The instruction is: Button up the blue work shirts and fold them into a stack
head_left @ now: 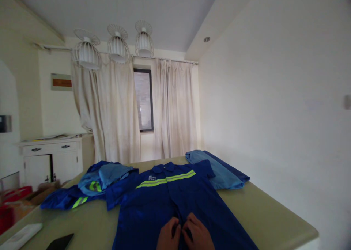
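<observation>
A dark blue work shirt (175, 202) with a yellow-green reflective stripe across the chest lies flat, front up, on the olive-green table (263, 213). Both hands rest at its button line near the bottom edge of the view. My left hand (168, 233) pinches the cloth of the placket with curled fingers. My right hand (197, 233) does the same just beside it, fingertips touching the left hand's. What lies between the fingers is too small to make out beyond the shirt's front edge.
A crumpled pile of blue garments (90, 188) lies at the table's left. Folded blue clothes (219, 169) are stacked at the far right. A dark phone (59, 241) and a white flat object (20, 235) sit at the near left. A white cabinet (49, 156) stands behind.
</observation>
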Motion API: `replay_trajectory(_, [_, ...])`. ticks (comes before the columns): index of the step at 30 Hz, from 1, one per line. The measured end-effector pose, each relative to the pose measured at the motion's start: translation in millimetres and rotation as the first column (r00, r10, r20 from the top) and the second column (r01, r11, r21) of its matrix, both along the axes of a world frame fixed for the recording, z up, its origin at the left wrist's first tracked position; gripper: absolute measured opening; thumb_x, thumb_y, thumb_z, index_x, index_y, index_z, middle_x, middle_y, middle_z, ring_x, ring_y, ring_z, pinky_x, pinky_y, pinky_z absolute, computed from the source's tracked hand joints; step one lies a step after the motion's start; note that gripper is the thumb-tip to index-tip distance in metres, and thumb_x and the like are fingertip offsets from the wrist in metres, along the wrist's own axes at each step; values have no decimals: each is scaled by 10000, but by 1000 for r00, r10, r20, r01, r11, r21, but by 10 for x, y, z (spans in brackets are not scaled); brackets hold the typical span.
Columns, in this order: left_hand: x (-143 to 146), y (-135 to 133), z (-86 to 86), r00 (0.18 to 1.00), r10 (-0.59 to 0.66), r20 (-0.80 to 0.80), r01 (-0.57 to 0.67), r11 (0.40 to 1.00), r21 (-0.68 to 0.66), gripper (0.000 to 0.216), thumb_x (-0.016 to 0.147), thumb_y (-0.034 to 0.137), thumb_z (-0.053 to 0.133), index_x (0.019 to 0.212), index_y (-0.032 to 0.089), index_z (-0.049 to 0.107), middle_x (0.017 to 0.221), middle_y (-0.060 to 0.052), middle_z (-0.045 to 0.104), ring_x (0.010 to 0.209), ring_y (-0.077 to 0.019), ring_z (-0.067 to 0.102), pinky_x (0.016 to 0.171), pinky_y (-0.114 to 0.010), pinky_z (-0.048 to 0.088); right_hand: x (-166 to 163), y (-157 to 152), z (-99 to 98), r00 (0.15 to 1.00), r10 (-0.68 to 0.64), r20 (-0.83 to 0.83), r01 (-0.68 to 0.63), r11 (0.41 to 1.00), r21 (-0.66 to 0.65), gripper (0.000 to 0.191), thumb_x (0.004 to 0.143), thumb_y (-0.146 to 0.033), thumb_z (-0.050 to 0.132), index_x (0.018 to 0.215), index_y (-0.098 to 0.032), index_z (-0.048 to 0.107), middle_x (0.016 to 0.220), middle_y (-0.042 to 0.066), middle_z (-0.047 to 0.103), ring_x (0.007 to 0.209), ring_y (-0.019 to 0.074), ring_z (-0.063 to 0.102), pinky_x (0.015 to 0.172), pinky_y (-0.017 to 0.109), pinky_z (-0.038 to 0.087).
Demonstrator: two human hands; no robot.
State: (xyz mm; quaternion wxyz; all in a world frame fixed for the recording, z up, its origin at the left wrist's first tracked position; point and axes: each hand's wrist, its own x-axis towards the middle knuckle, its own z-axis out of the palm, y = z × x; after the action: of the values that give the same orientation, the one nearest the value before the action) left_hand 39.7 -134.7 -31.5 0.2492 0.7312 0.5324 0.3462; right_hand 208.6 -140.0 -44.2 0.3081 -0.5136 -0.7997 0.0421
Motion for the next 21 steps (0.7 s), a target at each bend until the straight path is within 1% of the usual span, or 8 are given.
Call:
replay_trajectory(3, [-10, -7, 151, 991, 24, -130, -34, 996, -80, 179, 920, 183, 474, 894, 212, 649, 904, -32, 733, 868, -178, 679, 779, -252, 455, 12, 34, -76, 999, 36, 24, -36, 999, 16, 194, 869, -82, 589, 952, -231, 680, 1070, 34, 667, 981, 151, 675, 911, 213, 493])
replay_trajectory(6, [-31, -26, 438, 961, 8, -277, -43, 992, -121, 208, 872, 148, 508, 928, 232, 690, 974, -23, 753, 941, -185, 684, 806, -263, 445, 0, -19, -83, 999, 42, 34, -43, 999, 33, 173, 903, -110, 581, 957, -244, 676, 1077, 30, 656, 960, 149, 662, 899, 209, 487])
replay_trajectory(9, [-43, 28, 694, 919, -72, -388, 29, 993, -116, 214, 824, 182, 541, 907, 247, 728, 974, -31, 765, 943, -215, 691, 796, -292, 448, -6, -118, 7, 999, 32, 19, -32, 999, 3, 168, 943, -122, 550, 950, -234, 675, 1066, 38, 647, 956, 150, 657, 895, 206, 486])
replay_trajectory(11, [-41, 91, 761, 913, -136, -385, 100, 989, -112, 193, 781, 195, 563, 834, 248, 741, 900, -28, 771, 878, -221, 696, 761, -298, 446, 5, -179, 105, 999, 32, -12, -32, 998, -45, 183, 958, -129, 527, 942, -226, 681, 1070, 47, 646, 960, 153, 661, 895, 211, 493])
replay_trajectory(14, [-32, 148, 678, 947, -244, -211, 226, 969, -102, 175, 773, 220, 563, 750, 222, 737, 748, -13, 742, 727, -195, 664, 674, -289, 424, 34, -244, 247, 996, 39, -76, -48, 991, -128, 223, 970, -142, 494, 935, -228, 697, 1080, 57, 651, 962, 161, 669, 891, 230, 510])
replay_trajectory(17, [-44, 130, 508, 967, -255, 24, 256, 961, -105, 223, 833, 284, 546, 779, 190, 741, 687, -8, 709, 646, -171, 611, 612, -278, 404, 48, -276, 335, 995, 24, -100, -43, 981, -192, 226, 971, -162, 500, 910, -234, 706, 1060, 52, 660, 952, 167, 675, 890, 248, 522])
replay_trajectory(19, [-79, 109, 432, 961, -252, 117, 265, 957, -120, 261, 872, 338, 546, 830, 181, 750, 725, -15, 722, 668, -173, 616, 631, -278, 427, 44, -285, 365, 995, -22, -99, 1, 977, -211, 194, 964, -185, 541, 896, -236, 715, 1049, 48, 664, 958, 172, 678, 900, 259, 525])
replay_trajectory(21, [-135, 108, 405, 929, -320, 187, 346, 929, -127, 293, 910, 361, 531, 921, 186, 765, 858, -30, 762, 779, -186, 657, 721, -283, 472, 35, -291, 388, 991, -93, -97, 70, 973, -221, 146, 952, -212, 596, 900, -238, 729, 1044, 48, 667, 970, 182, 679, 911, 273, 525])
